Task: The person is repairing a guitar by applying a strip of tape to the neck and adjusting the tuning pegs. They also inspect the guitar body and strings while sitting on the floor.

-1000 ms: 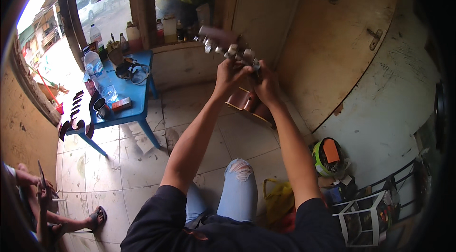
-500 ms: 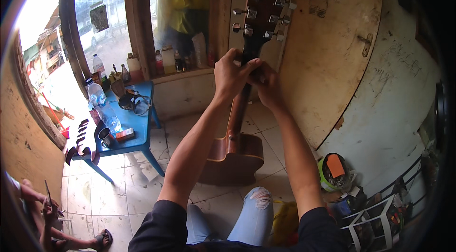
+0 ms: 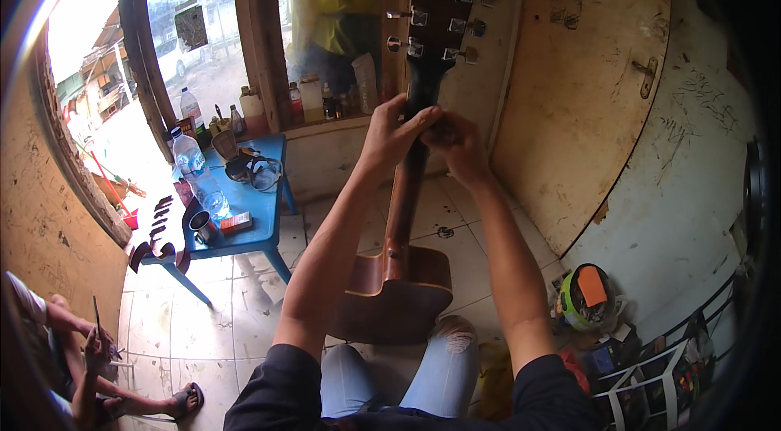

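An acoustic guitar (image 3: pixel 396 301) stands upright in front of me with its back toward me. Its dark headstock with metal tuning pegs is at the top, and the brown body hangs low by my knees. My left hand (image 3: pixel 392 137) is closed round the upper neck from the left, thumb across the back. From the right, my right hand (image 3: pixel 457 145) is closed against the same part of the neck, its fingers curled and slightly blurred. The fingertips of both hands are partly hidden.
Left, a blue plastic table (image 3: pixel 244 225) bears a water bottle (image 3: pixel 191 156), a metal cup (image 3: pixel 202 227) and goggles (image 3: pixel 264 174). Another person's hands (image 3: pixel 98 347) hold a thin stick at lower left. A green bucket (image 3: pixel 573 313) and a white rack (image 3: pixel 643 382) are at right.
The view has shifted, so the table and door sit farther right. The headstock has moved slightly left and the guitar body appears lower, nearer my knees. Both hands stay on the neck.
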`<state>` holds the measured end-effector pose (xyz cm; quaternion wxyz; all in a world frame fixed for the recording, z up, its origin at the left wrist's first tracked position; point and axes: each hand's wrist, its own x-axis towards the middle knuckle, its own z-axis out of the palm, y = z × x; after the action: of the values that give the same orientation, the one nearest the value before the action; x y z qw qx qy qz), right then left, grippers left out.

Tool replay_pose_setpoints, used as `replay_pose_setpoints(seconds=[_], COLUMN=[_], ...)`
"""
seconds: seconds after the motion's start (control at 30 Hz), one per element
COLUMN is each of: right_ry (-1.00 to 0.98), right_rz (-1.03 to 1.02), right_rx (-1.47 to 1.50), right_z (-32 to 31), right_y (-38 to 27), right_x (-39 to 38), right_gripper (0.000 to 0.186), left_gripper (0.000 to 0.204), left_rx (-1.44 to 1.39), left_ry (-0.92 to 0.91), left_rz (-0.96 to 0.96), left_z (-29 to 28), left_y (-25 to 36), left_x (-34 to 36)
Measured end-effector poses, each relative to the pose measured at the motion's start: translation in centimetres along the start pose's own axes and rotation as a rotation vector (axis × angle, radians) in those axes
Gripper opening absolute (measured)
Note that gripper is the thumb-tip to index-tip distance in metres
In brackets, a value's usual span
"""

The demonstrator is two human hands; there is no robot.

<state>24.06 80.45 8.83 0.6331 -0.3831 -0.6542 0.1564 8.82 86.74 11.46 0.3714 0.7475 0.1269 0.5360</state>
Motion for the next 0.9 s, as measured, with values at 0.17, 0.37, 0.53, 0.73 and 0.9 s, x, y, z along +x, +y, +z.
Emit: replay_pose_setpoints(seconds=[0.17,0.37,0.53,0.73,0.9], right_ry=[0.001,-0.026,-0.072,-0.042,-0.011], right_rz=[-0.011,0.046,0.001,-0.026,-0.026], right_rx=[-0.004,-0.061,0.007,-0.038,0.01], right_z=[1.4,-3.5,0.5,-0.4,-1.9], right_y=[-0.6,-4.0,-8.2,-6.9,-5.8], right_x=[-0.1,1.7,3.2,2.9,2.6], right_gripper=[0.028,0.026,0.031,0.024,0.027], left_gripper=[0.033,0.031,0.027,0.033,0.042], left_rx=[-0.301,-0.549,-0.371,-0.487,-0.414], left_ry=[-0.068,-0.069,-0.019,-0.144,-0.133], left_rz=[0.043,-0.031,0.001,-0.092,-0.085], left_z=[-0.2,0.1,0.6,1.1,2.2], left_y=[-0.8,-0.7,-0.6,-2.6,-3.5], left_x=[-0.6,-1.6,-2.2,-3.0,-4.9])
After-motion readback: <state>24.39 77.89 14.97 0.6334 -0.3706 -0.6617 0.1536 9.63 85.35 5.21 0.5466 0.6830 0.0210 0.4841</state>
